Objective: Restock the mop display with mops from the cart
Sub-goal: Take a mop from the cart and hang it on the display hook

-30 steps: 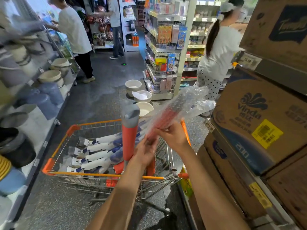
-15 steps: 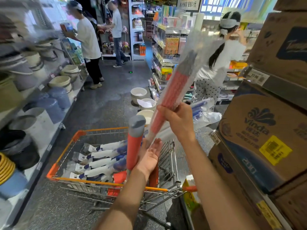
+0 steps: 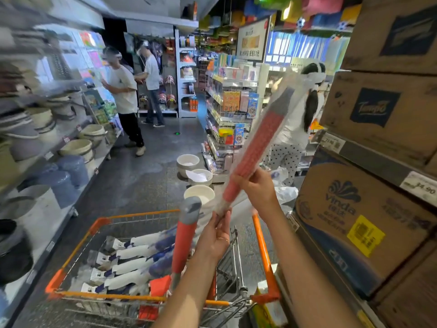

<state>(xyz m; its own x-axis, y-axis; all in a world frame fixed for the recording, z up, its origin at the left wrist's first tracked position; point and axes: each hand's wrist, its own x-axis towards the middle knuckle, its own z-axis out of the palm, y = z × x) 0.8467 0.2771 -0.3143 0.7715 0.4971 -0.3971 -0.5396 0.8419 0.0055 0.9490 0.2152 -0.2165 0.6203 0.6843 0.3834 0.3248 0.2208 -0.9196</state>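
Observation:
A red mop with a grey end, wrapped in clear plastic, slants up to the right above the cart. My right hand grips its red section from the right. My left hand holds its lower wrapped end. An orange wire cart stands in front of me. Several blue-and-white wrapped mops lie flat in it. Another red mop with a grey cap stands upright in the cart beside my left hand.
Cardboard boxes fill the shelves at my right. Buckets line the left shelves. White basins sit on the floor beyond the cart. Two people stand down the aisle, and a third person is at the right.
The wrapped red mop has risen out of the cart and tilted steeper. My right hand went up with it, and my left hand closed on its lower end.

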